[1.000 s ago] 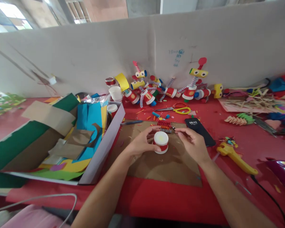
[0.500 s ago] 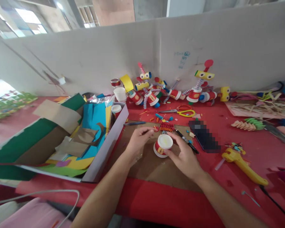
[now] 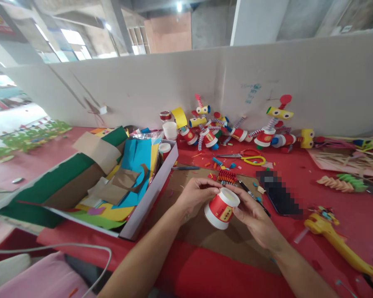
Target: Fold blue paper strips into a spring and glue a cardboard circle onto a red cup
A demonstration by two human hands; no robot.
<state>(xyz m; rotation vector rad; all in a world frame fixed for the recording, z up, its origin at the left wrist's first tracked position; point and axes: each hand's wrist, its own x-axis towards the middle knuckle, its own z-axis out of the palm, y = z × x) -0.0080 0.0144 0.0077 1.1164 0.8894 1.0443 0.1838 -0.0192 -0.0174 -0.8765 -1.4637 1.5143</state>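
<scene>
An upside-down red and white paper cup (image 3: 221,210) is tilted between my two hands, its base up and its wide rim down. My left hand (image 3: 196,197) pinches it at the upper left edge of the base. From the other side my right hand (image 3: 255,218) grips the cup, thumb on the near wall and fingers behind it, partly hidden. Just beyond the cup lie folded red paper springs (image 3: 227,176) and a black pen (image 3: 251,193). Brown cardboard (image 3: 183,223) lies under the hands.
A box (image 3: 139,215) of coloured paper stands left. Yellow-handled scissors (image 3: 251,159) and several paper-cup figures (image 3: 265,136) are at the back. A dark phone (image 3: 278,194) and a yellow glue gun (image 3: 335,244) lie right.
My left hand has come right and now touches the cup. The cup has been lifted and tilted, its printed label turning further right. The camera view has shifted.
</scene>
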